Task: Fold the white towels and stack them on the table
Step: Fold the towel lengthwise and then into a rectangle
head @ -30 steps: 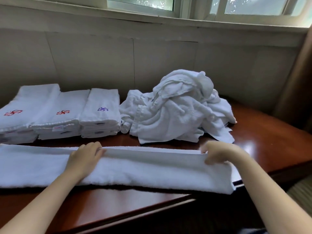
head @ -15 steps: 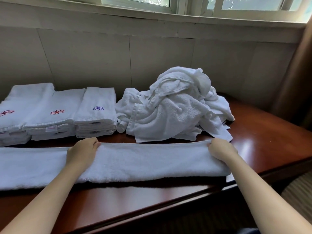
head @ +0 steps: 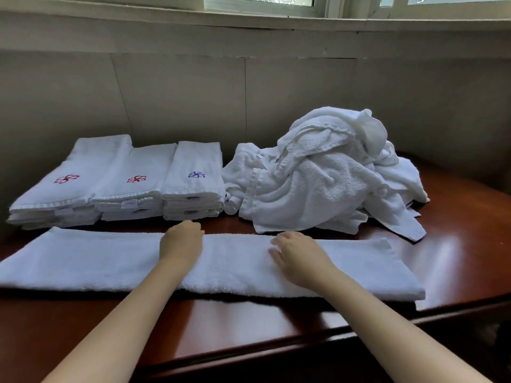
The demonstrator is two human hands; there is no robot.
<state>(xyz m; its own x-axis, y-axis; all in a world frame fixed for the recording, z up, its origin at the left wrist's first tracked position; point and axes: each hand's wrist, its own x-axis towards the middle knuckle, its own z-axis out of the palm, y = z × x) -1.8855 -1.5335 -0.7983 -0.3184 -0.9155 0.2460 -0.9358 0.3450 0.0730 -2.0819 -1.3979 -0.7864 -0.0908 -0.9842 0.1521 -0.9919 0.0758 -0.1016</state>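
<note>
A white towel (head: 91,261), folded lengthwise into a long strip, lies across the front of the dark wooden table (head: 453,261). My left hand (head: 181,243) rests on its far edge near the middle, fingers curled over the edge. My right hand (head: 300,257) lies flat on the strip to the right of it, fingers spread. Behind, three stacks of folded white towels (head: 121,183) stand side by side at the left, with red and blue embroidered marks. A heap of unfolded white towels (head: 326,178) sits at the back right.
A grey wall panel (head: 249,100) with a window sill above runs right behind the stacks and the heap. The table's front edge (head: 276,352) curves away to the right, with bare wood at the far right.
My right hand has slid left from the strip's right end to its middle. The strip's far edge has been laid down flat. The view has shifted right and closer.
</note>
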